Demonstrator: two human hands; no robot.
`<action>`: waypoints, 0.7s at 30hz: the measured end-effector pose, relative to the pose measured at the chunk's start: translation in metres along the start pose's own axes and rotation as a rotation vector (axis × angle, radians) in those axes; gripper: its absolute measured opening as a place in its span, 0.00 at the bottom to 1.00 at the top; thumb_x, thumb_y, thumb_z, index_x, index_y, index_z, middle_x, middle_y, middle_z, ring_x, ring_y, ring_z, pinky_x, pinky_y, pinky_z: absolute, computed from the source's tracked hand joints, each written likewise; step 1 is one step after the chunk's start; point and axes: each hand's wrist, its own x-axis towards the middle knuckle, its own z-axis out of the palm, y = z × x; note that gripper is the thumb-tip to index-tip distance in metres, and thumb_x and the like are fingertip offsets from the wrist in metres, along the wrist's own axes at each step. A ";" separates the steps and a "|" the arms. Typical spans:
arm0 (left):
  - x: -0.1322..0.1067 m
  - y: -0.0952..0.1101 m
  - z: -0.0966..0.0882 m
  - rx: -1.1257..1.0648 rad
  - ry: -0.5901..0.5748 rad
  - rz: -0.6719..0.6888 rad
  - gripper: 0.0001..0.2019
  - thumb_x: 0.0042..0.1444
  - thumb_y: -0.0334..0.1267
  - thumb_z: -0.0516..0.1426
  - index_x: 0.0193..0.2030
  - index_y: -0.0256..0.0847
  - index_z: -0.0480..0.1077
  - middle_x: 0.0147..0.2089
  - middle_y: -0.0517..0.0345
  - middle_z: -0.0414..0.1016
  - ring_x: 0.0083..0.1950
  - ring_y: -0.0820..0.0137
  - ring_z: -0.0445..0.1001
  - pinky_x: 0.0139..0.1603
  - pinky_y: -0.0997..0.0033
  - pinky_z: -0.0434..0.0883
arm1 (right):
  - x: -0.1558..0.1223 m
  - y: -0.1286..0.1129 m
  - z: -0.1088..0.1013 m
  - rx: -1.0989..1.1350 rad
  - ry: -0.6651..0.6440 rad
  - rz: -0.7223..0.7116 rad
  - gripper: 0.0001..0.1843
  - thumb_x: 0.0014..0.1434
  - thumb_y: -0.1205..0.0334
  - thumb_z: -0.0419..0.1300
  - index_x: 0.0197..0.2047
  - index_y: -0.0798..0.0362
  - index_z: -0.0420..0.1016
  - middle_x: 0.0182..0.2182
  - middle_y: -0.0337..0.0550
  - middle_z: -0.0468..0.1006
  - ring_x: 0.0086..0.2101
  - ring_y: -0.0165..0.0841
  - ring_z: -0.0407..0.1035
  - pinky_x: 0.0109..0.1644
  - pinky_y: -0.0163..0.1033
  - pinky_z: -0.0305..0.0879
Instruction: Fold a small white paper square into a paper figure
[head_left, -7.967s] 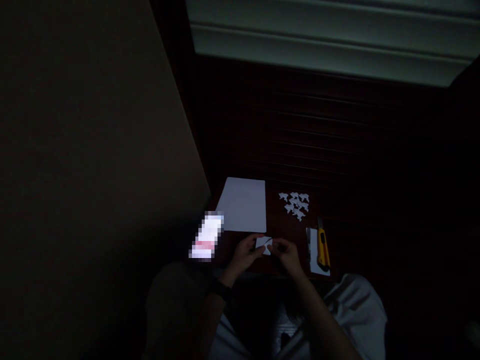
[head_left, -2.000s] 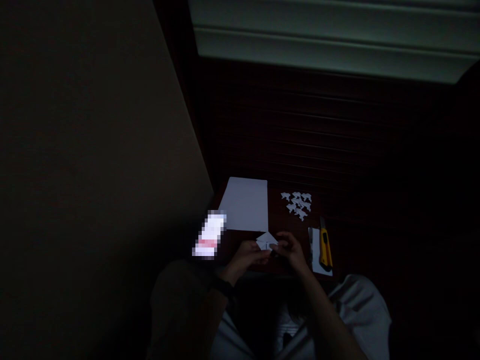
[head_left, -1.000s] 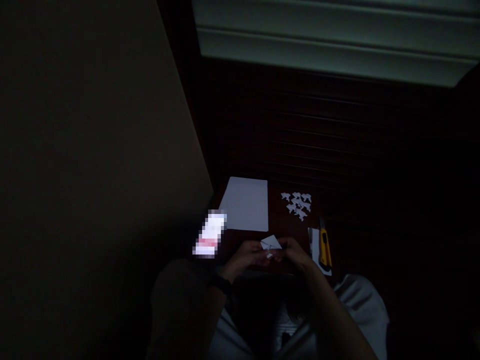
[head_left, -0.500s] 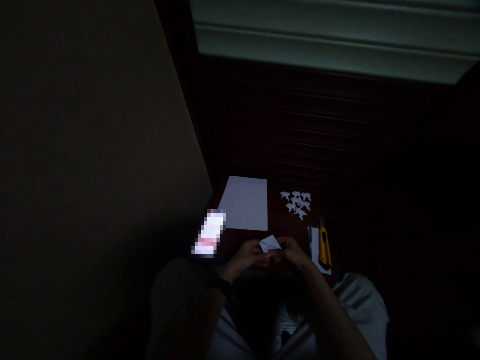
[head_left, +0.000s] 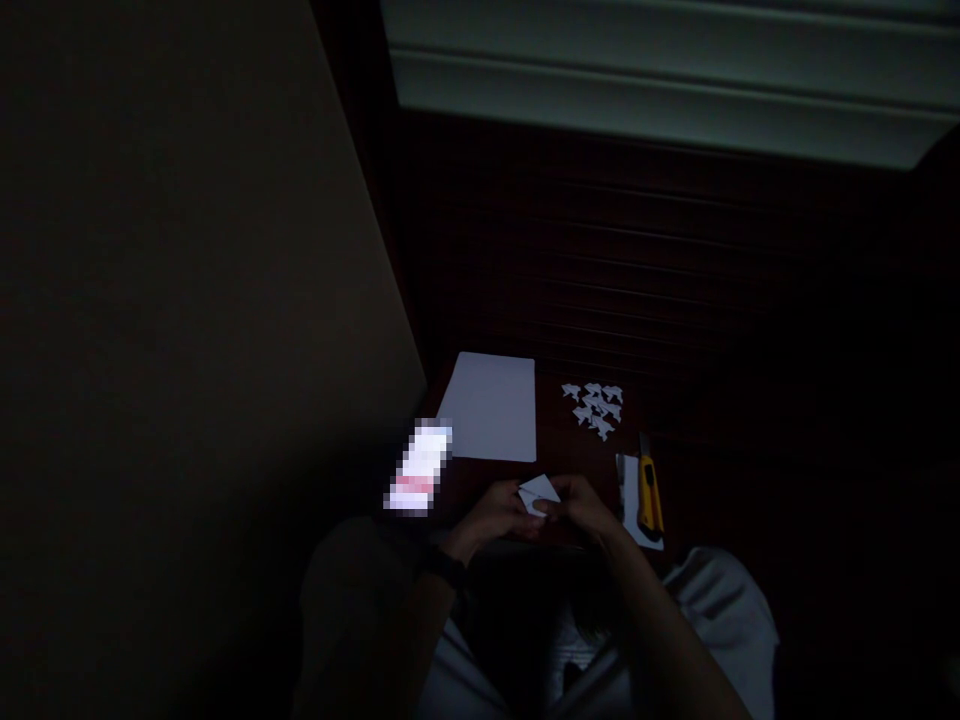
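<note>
Small folded white paper piece (head_left: pixel 539 489), held over the near part of the dark reddish-brown table (head_left: pixel 579 460), clamped in the fingers of the bare left hand (head_left: pixel 501 510) and bare right hand (head_left: pixel 586 506). Farther back: large white rectangular paper sheet (head_left: pixel 492 410), then, right of it, cluster of small white folded-paper figures (head_left: pixel 592 403). Near the right hand: yellow-and-black cutter knife (head_left: pixel 649 498), lying partly over narrow white paper strip (head_left: pixel 631 492).
</note>
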 end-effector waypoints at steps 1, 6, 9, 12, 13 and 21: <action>0.000 -0.001 0.000 0.001 0.004 -0.002 0.24 0.35 0.36 0.66 0.42 0.32 0.68 0.33 0.49 0.75 0.30 0.66 0.74 0.31 0.67 0.72 | 0.000 0.000 0.001 0.003 0.007 -0.008 0.17 0.39 0.56 0.66 0.31 0.59 0.76 0.23 0.40 0.74 0.22 0.27 0.63 0.24 0.31 0.57; 0.000 -0.002 -0.001 0.011 0.046 -0.028 0.24 0.35 0.37 0.66 0.41 0.32 0.68 0.31 0.50 0.75 0.28 0.66 0.74 0.31 0.65 0.73 | 0.001 0.002 0.002 0.049 0.007 -0.022 0.16 0.38 0.57 0.67 0.30 0.59 0.76 0.20 0.38 0.73 0.20 0.25 0.60 0.24 0.30 0.54; 0.000 -0.003 -0.001 0.001 0.056 -0.034 0.24 0.35 0.37 0.66 0.41 0.32 0.67 0.31 0.51 0.75 0.30 0.65 0.75 0.31 0.64 0.73 | 0.000 0.001 0.003 0.080 -0.016 -0.030 0.16 0.39 0.57 0.67 0.31 0.58 0.75 0.21 0.38 0.73 0.21 0.25 0.60 0.24 0.31 0.54; 0.000 -0.002 -0.002 0.003 0.055 -0.032 0.25 0.34 0.36 0.66 0.41 0.31 0.67 0.31 0.49 0.75 0.30 0.64 0.75 0.32 0.63 0.73 | -0.001 0.001 0.004 0.078 0.018 -0.039 0.17 0.39 0.57 0.66 0.31 0.58 0.75 0.21 0.37 0.72 0.21 0.25 0.60 0.24 0.31 0.54; 0.000 -0.002 -0.002 0.005 0.059 -0.022 0.25 0.34 0.36 0.66 0.42 0.31 0.67 0.31 0.49 0.75 0.30 0.64 0.75 0.32 0.62 0.73 | -0.001 0.001 0.004 0.075 0.041 -0.045 0.17 0.39 0.56 0.66 0.32 0.58 0.75 0.21 0.37 0.72 0.21 0.25 0.60 0.24 0.31 0.55; -0.002 0.003 0.002 -0.030 0.054 -0.007 0.24 0.36 0.33 0.65 0.43 0.33 0.67 0.32 0.51 0.75 0.32 0.64 0.74 0.33 0.63 0.73 | 0.000 0.007 0.010 0.026 0.164 -0.084 0.17 0.40 0.57 0.65 0.34 0.56 0.72 0.26 0.40 0.74 0.26 0.30 0.65 0.29 0.33 0.60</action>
